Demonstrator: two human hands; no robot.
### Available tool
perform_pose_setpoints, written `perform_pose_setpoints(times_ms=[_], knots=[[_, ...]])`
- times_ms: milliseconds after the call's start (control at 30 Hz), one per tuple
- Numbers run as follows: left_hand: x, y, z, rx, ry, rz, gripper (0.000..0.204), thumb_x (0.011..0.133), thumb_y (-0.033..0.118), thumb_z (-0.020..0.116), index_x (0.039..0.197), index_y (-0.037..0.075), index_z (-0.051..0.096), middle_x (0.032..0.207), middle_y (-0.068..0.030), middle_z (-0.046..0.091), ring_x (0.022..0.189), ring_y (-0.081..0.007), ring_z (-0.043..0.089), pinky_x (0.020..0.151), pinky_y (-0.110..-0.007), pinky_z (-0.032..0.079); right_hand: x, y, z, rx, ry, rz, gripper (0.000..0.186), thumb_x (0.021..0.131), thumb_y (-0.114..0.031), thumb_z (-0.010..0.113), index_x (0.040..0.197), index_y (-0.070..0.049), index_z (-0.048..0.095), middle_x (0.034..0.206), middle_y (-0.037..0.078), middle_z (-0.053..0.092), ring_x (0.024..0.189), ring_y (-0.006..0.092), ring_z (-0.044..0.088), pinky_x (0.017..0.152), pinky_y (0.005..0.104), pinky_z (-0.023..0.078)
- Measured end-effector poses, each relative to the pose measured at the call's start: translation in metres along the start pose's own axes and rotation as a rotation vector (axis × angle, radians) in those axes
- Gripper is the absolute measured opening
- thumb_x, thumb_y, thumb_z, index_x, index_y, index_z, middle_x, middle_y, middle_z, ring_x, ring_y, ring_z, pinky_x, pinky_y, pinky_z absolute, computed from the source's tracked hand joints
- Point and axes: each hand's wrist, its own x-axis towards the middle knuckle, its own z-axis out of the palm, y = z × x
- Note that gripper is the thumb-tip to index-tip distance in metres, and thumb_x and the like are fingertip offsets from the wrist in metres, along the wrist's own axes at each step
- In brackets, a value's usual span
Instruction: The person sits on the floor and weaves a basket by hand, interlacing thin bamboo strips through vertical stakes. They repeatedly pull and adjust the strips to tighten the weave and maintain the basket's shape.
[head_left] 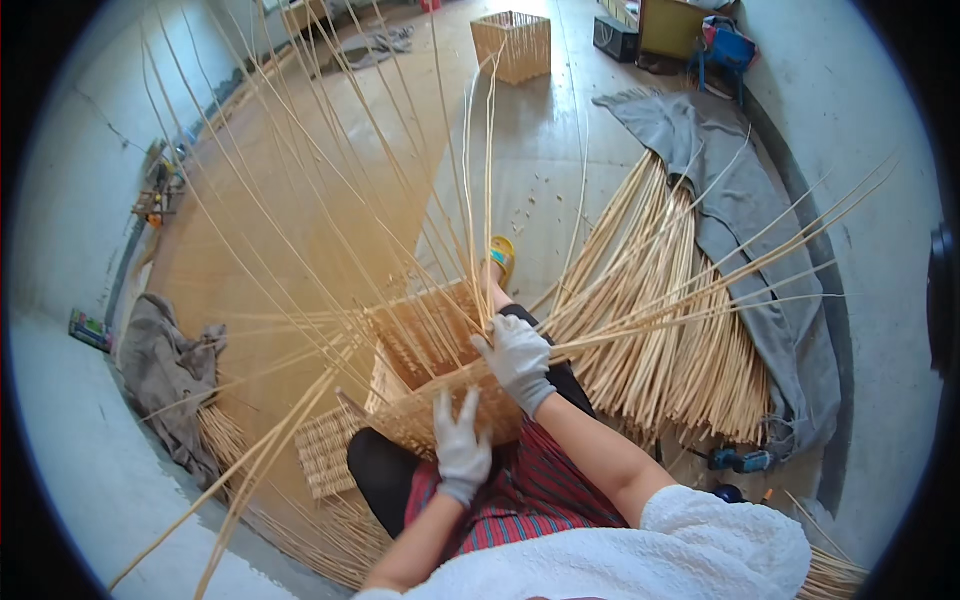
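Observation:
A half-woven wicker basket (423,345) rests in my lap, its opening facing up and long upright rods fanning out from its walls. My left hand (462,455), in a white glove, lies against the near wall with its fingers spread. At the basket's right corner my gloved right hand (519,357) is closed around wicker rods (640,325), whose long ends stretch off to the right. The palm hides the exact spot where those rods meet the weave. Another bunch of rods (285,425) sticks out from the basket toward the lower left.
A large bundle of peeled rods (670,370) lies on the right, partly under a grey cloth (760,250). Beside it sits a blue power tool (740,460). A flat woven panel (325,452) is at my left, near another grey cloth (170,380). A finished-looking basket (512,50) stands far ahead.

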Motion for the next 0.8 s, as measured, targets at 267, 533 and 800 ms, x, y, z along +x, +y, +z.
perform_pose_setpoints(times_ms=[267,533,800], knots=[[-0.039,-0.066,0.038,0.077,-0.182,-0.237,0.085,0.082,0.019,0.078,0.158,0.024,0.040,0.166,-0.0272,0.017,0.150,-0.0544,0.019,0.124,-0.051,0.026,0.046,-0.021,-0.004,-0.061,-0.157,0.097,0.059,0.086,-0.060,0.070,0.111,-0.007,0.061,0.097,0.015,0.069,0.089,0.0317,0.070,0.073,0.0458,0.055],[0.000,-0.061,-0.026,-0.030,0.069,-0.425,0.092,0.081,0.047,0.078,0.160,0.025,0.035,0.168,-0.0274,0.010,0.151,-0.0551,0.016,0.122,-0.061,0.018,0.088,-0.137,0.016,-0.018,-0.360,-0.012,0.075,0.086,-0.043,0.075,0.135,0.009,0.050,0.105,0.026,0.071,0.099,0.0362,0.071,0.083,0.0479,0.056],[0.016,-0.095,-0.045,0.207,0.181,-0.608,0.112,0.078,0.069,0.070,0.165,0.022,0.018,0.168,-0.0260,0.014,0.154,-0.0493,0.014,0.119,-0.069,0.015,0.016,-0.280,-0.022,-0.070,0.173,-0.844,0.067,0.084,-0.029,0.076,0.144,-0.010,0.053,0.124,0.019,0.067,0.108,0.0337,0.067,0.089,0.0475,0.054]])
